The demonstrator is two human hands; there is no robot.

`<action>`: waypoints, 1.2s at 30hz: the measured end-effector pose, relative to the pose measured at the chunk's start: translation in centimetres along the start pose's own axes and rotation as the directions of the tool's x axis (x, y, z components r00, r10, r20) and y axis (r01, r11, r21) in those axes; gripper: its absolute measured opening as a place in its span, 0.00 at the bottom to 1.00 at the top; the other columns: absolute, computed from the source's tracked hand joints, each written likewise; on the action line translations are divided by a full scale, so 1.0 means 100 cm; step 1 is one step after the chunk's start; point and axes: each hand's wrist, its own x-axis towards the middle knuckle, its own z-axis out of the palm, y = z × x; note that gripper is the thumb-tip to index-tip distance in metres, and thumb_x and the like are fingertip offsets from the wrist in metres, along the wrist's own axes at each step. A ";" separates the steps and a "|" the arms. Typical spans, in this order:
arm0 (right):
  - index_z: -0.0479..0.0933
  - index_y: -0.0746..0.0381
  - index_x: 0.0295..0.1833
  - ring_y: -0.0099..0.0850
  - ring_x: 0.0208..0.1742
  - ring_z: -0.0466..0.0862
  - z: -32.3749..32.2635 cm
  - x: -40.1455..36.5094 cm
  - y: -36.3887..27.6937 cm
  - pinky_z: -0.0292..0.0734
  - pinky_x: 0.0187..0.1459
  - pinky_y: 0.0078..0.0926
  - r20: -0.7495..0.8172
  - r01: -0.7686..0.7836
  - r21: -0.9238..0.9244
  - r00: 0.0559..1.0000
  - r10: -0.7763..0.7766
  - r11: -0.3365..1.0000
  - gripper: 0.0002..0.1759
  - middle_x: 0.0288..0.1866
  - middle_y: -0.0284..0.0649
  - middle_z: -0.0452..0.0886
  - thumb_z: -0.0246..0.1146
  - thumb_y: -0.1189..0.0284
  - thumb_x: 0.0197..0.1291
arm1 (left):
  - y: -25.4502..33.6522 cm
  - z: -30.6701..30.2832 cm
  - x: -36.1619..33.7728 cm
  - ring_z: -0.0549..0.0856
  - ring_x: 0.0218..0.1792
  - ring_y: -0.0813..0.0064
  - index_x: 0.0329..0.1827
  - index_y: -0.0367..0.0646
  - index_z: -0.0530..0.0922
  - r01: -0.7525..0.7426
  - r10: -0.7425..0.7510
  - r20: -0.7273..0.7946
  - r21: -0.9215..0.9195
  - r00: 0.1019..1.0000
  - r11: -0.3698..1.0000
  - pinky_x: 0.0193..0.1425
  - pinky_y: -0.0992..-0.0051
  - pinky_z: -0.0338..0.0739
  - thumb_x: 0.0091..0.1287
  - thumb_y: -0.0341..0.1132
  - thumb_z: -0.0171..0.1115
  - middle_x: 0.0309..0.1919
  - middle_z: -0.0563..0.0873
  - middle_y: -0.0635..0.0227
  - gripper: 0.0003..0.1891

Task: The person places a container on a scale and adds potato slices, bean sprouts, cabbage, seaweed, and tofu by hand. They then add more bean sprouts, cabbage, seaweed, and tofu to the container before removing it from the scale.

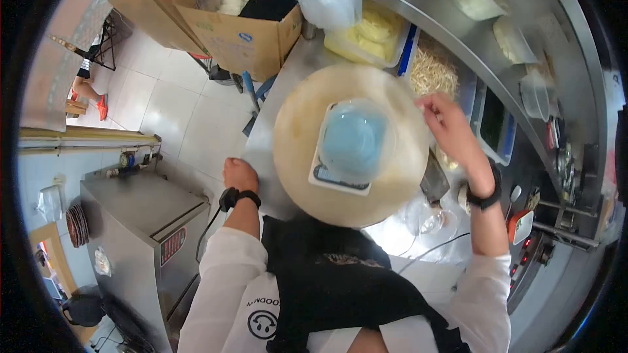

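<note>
A round cutting board [294, 157] lies on the metal counter in front of me. On it rests a white kitchen scale [318, 163] with a dark display strip, bearing a translucent bowl [353, 140] that looks pale blue. My left hand [240, 175] is curled into a fist by the counter's left edge, apart from the board. At the board's right rim is my right hand [451, 124], thumb and fingers drawn together; whether something small is between them I cannot make out. Shredded bean sprouts [433, 73] fill a tray just beyond it.
A tub of yellow food [374, 31] and a tray of dark green contents [492, 121] line the counter's back. Steel shelves [425, 6] with plastic containers curve above. An open cardboard box [229, 42] stands at the upper left, a steel cabinet [144, 202] at the left.
</note>
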 end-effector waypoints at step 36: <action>0.75 0.65 0.50 0.36 0.50 0.75 0.085 0.313 0.275 0.67 0.54 0.30 -0.424 -0.044 -0.092 0.905 0.001 0.995 0.25 0.49 0.44 0.79 0.60 0.55 0.59 | -0.006 0.021 0.001 0.80 0.35 0.54 0.33 0.46 0.76 -0.014 0.019 -0.247 0.023 0.969 1.000 0.39 0.58 0.73 0.64 0.36 0.44 0.30 0.82 0.59 0.11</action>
